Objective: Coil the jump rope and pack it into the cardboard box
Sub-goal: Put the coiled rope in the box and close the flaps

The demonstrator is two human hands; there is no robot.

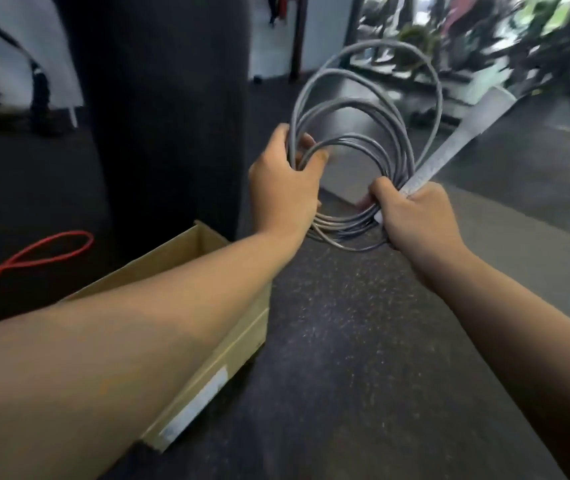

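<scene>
A grey jump rope (394, 133) is wound into several loops and held up in the air in front of me. My left hand (285, 185) grips the loops on their left side. My right hand (415, 216) grips the lower right of the coil together with a pale grey handle (467, 133) that sticks up to the right. An open cardboard box (221, 348) sits on the floor at the lower left, under my left forearm, so most of its inside is hidden.
A black punching bag (159, 109) hangs just behind the box. A red rope (34, 254) lies on the dark rubber floor (346, 358) at the left. Blurred gym machines (484, 46) stand at the far right, and a person's leg shows at the far left.
</scene>
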